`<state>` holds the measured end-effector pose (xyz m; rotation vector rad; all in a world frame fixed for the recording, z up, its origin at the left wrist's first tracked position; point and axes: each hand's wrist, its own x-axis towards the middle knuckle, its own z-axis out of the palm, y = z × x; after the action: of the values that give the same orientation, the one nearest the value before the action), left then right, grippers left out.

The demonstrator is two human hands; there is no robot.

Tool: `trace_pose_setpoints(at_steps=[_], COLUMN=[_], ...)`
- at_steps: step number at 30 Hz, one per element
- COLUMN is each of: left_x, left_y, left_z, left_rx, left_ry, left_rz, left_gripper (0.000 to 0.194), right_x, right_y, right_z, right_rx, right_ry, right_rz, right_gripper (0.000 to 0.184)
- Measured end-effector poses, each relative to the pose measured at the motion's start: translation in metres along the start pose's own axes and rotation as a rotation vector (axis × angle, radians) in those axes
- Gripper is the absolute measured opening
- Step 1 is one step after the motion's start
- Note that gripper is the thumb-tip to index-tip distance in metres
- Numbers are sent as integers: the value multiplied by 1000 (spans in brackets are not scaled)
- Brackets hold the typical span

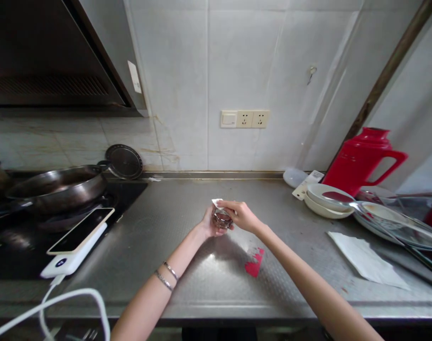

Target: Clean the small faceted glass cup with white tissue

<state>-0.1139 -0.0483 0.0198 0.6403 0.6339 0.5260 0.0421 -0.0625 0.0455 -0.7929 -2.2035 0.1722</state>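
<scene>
Above the middle of the steel counter (180,199), my left hand (209,225) is wrapped around a small brownish glass dish (221,218); it looks like thick, shiny glass, but its exact kind is unclear. My right hand (240,214) is closed on a small piece of white tissue (217,202) at the dish's upper rim. Its fingers cover part of the glass. Below the hands, a torn red paper scrap (253,265) lies on the counter.
Left, a steel pan (59,187) sits on the black stove, with a phone (83,230) on a cabled white power bank (74,255) nearby. At right are a white napkin (366,260), stacked bowls (325,208), plates with utensils and a red thermos jug (361,161).
</scene>
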Motion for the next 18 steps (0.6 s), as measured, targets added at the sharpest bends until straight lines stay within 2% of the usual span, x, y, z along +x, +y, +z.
trace_pose_setpoints(at_steps=[4, 10, 14, 18], left_x=[-2, -2, -5, -3], left_y=[7, 9, 11, 11], left_z=[-2, -8, -4, 1], left_rx=[56, -4, -83, -142], left_ry=[27, 53, 159, 245], left_rz=[13, 31, 105, 191], left_gripper=[66, 64, 65, 58], right_x=[7, 8, 0, -9], right_y=[1, 3, 2, -5], right_z=[3, -13, -17, -13], right_rx=[18, -163, -245, -287], right_ry=[-24, -97, -104, -75], right_rz=[-69, -182, -186, -166], right_gripper=[34, 40, 45, 46])
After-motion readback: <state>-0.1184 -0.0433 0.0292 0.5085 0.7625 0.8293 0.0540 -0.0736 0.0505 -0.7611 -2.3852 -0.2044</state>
